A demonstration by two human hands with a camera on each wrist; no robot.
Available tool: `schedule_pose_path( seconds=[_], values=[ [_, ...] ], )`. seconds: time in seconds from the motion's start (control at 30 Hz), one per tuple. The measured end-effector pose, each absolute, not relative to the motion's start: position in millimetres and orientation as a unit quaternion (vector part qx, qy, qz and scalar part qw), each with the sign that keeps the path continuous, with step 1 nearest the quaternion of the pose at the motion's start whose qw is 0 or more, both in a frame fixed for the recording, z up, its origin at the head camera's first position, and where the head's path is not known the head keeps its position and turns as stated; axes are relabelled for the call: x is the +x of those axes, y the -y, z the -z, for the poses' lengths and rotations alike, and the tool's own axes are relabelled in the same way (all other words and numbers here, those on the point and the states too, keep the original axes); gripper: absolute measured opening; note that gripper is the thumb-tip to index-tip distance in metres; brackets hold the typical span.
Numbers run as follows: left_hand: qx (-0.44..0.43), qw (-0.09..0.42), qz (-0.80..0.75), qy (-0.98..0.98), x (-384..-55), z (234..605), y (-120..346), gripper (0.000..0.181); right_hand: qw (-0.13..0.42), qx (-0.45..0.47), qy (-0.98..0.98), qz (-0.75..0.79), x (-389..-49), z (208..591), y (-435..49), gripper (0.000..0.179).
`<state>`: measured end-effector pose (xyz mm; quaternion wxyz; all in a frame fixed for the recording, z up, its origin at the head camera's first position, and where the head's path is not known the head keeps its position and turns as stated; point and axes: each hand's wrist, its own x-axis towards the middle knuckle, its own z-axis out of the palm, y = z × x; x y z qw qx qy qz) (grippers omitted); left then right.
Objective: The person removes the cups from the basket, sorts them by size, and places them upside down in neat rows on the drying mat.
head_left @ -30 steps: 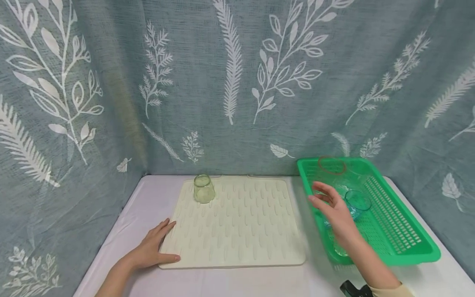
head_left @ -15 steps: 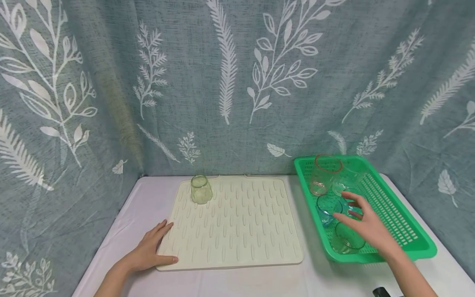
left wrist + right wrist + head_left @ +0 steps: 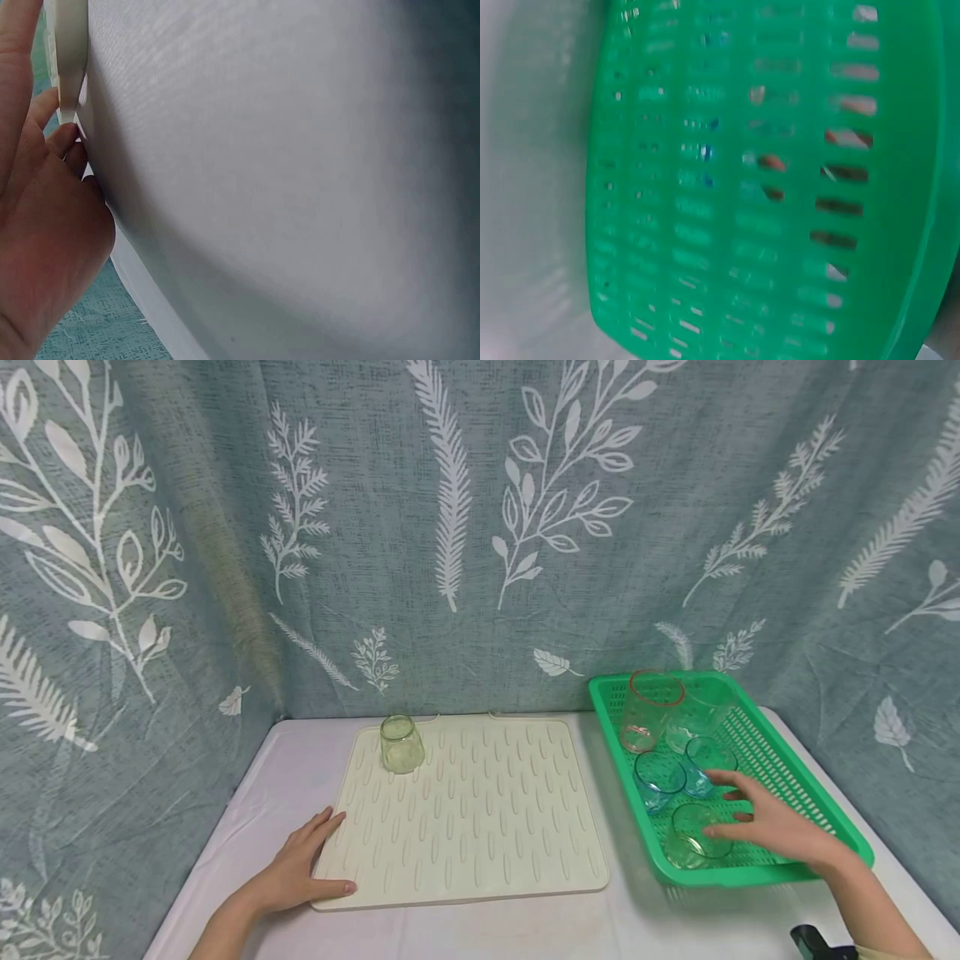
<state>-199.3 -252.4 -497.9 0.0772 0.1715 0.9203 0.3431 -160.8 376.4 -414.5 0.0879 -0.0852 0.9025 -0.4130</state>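
In the head view my left hand (image 3: 288, 872) rests at the near left corner of a cream ribbed drying mat (image 3: 480, 835). Its thumb lies on the mat and the fingers are along the left edge. A pale green glass (image 3: 402, 745) stands upside down at the mat's far left. My right hand (image 3: 783, 827) hovers over a green plastic basket (image 3: 787, 875), thumb and fingers spread apart. Closest to it are a green glass (image 3: 686, 847) and a blue glass (image 3: 697, 781); whether the fingertips touch them I cannot tell. The right wrist view shows only the basket's slotted side.
Another blue glass (image 3: 657, 785) stands at the basket's left side. Behind it are a red-rimmed glass (image 3: 643, 722) and a clear glass (image 3: 690, 722). White cloth (image 3: 465, 931) covers the table, and a patterned curtain (image 3: 375, 527) hangs around it.
My right hand has moved right and toward me inside the basket area, uncovering the glasses. My left hand has stayed on the mat. The whole head view has shifted slightly.
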Motion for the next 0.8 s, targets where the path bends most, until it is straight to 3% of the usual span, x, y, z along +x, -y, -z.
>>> schedule_pose_path(
  seconds=[0.37, 0.8],
  values=[
    [0.170, 0.074, -0.350, -0.918, -199.7, 498.7, 254.4, 0.101, 0.229, -0.148, -0.868, 0.414, -166.1, 421.1, -391.7, 0.082],
    [0.163, 0.083, -0.345, -0.921, -201.5, 503.1, 254.8, 0.102, 0.238, -0.164, -0.869, 0.401, -173.3, 431.2, -388.1, 0.082]
  ],
)
